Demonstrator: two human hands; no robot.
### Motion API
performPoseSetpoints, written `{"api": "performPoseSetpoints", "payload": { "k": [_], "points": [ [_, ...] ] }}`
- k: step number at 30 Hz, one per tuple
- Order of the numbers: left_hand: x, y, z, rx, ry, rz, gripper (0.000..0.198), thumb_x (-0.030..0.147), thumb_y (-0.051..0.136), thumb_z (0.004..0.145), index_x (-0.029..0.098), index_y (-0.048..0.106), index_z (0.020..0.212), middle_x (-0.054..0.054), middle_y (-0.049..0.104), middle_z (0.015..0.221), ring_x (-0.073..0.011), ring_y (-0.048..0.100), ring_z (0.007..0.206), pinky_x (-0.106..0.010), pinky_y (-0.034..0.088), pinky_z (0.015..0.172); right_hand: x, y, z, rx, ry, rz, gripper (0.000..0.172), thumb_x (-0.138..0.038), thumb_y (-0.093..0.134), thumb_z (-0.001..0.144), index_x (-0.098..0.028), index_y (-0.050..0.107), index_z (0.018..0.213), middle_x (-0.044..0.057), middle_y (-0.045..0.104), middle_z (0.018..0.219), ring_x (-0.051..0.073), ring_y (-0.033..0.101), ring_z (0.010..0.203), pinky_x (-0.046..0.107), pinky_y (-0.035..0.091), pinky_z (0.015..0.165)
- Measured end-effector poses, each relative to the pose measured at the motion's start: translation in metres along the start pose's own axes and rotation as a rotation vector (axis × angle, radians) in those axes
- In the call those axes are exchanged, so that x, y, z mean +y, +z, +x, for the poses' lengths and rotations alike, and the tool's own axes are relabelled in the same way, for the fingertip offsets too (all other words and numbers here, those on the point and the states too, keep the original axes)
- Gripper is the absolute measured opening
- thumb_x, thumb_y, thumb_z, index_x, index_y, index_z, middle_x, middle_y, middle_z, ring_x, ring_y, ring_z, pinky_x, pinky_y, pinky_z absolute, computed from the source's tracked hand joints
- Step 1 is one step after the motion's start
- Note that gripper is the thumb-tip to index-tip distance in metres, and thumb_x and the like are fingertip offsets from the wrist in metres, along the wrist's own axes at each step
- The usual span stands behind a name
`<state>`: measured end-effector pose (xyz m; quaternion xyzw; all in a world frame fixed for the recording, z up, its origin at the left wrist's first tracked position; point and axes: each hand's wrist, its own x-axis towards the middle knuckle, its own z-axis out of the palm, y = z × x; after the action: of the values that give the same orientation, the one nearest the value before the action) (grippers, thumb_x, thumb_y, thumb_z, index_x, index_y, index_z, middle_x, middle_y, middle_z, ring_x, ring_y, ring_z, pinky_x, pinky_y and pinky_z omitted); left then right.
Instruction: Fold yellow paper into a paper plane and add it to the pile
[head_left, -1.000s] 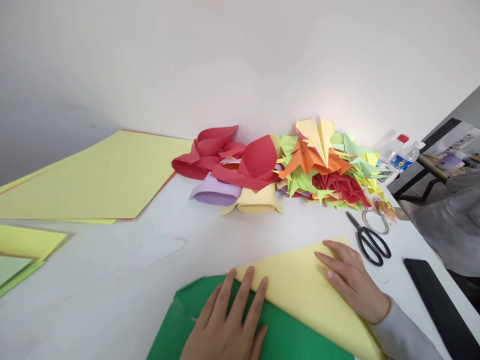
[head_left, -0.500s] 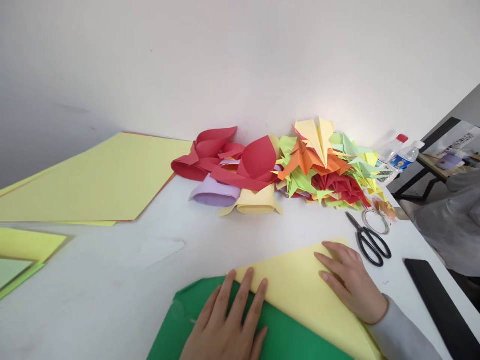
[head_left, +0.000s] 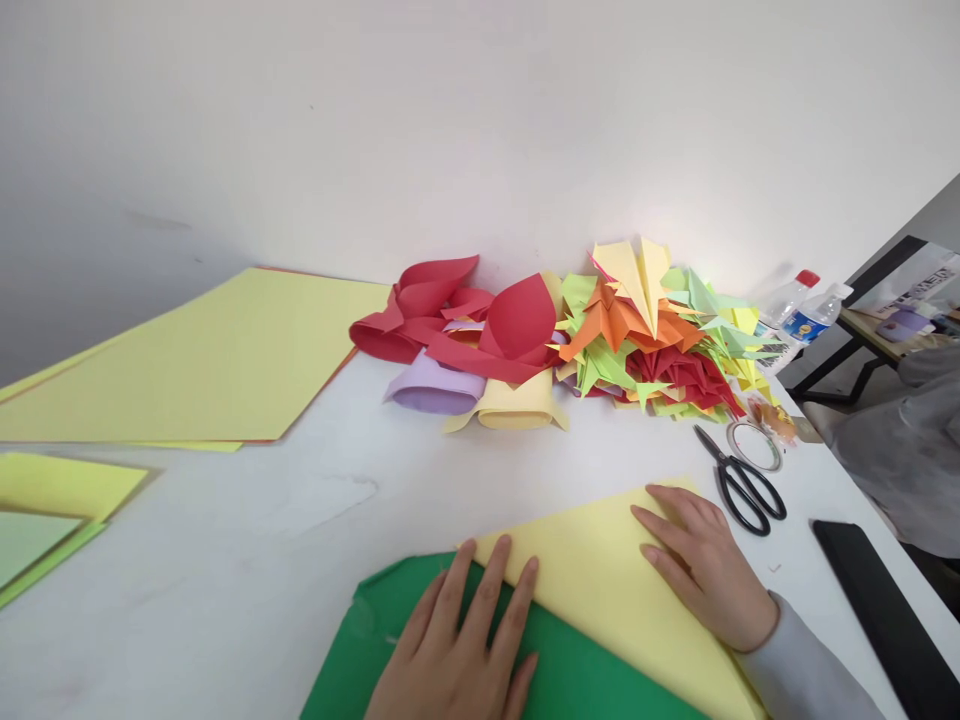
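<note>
Spread flat, my left hand (head_left: pixel 461 640) lies over a green sheet (head_left: pixel 592 665), its fingertips reaching the left corner of a pale yellow folded paper (head_left: pixel 600 560). My right hand (head_left: pixel 705 565) rests on the upper right part of that yellow paper, fingers stretched apart. The yellow paper's lower left edge runs diagonally across the green sheet. Neither hand grasps anything. The bottom of the green sheet and the yellow paper's lower end run out of view.
Black-handled scissors (head_left: pixel 739 480) and a tape roll (head_left: pixel 754 446) lie right, above a long black object (head_left: pixel 885 610). Folded paper planes (head_left: pixel 630 330) and curled red paper pieces (head_left: pixel 517 320) are heaped by the wall. Large yellow sheets (head_left: pixel 202 370) lie left. A grey-clothed person (head_left: pixel 900 440) is at far right.
The view has shifted slightly, so things appear a little further right. Both hands stay in the same places on the papers.
</note>
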<state>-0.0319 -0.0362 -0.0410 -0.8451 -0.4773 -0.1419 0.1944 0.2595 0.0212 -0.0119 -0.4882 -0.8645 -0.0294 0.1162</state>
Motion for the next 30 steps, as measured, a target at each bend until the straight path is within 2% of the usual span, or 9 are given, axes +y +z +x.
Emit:
{"api": "performPoseSetpoints", "payload": {
  "k": [7, 14, 19, 30],
  "points": [
    [0.0016, -0.0066, 0.0003, -0.004, -0.024, 0.025, 0.055, 0.036, 0.05, 0.084, 0.019, 0.049, 0.136, -0.013, 0.054, 0.137, -0.0376, 0.048, 0.123, -0.043, 0.043, 0.093, 0.0032, 0.0025, -0.0018, -0.006, -0.01, -0.006, 0.035, -0.035, 0.051, 0.094, -0.032, 0.057, 0.128, 0.006, 0.055, 0.135, 0.025, 0.051, 0.122, 0.043, 0.046, 0.097],
    [0.0054, -0.0017, -0.0043, -0.002, -0.085, -0.009, 0.059, 0.039, 0.047, 0.085, 0.014, 0.043, 0.139, -0.017, 0.053, 0.136, -0.0366, 0.046, 0.127, -0.043, 0.039, 0.098, 0.0077, 0.007, -0.0037, 0.008, -0.023, -0.003, 0.035, -0.039, 0.05, 0.094, -0.032, 0.058, 0.127, 0.007, 0.055, 0.134, 0.026, 0.051, 0.121, 0.044, 0.047, 0.095],
    [0.0053, -0.0023, -0.0035, 0.006, -0.059, 0.021, 0.057, 0.039, 0.049, 0.084, 0.012, 0.048, 0.135, -0.018, 0.054, 0.135, -0.038, 0.048, 0.124, -0.043, 0.039, 0.096, 0.0077, 0.0069, -0.0031, 0.019, -0.033, -0.003, 0.035, -0.04, 0.05, 0.094, -0.033, 0.058, 0.128, 0.006, 0.056, 0.134, 0.026, 0.052, 0.121, 0.043, 0.047, 0.095],
    [0.0057, -0.0067, -0.0019, -0.041, -0.096, -0.036, 0.054, 0.039, 0.048, 0.086, 0.016, 0.05, 0.135, -0.015, 0.052, 0.138, -0.0366, 0.044, 0.128, -0.043, 0.035, 0.101, 0.0085, 0.0071, -0.0039, 0.025, -0.017, 0.002, 0.035, -0.041, 0.049, 0.094, -0.034, 0.059, 0.127, 0.005, 0.056, 0.134, 0.026, 0.053, 0.12, 0.043, 0.048, 0.095]
  ]
}}
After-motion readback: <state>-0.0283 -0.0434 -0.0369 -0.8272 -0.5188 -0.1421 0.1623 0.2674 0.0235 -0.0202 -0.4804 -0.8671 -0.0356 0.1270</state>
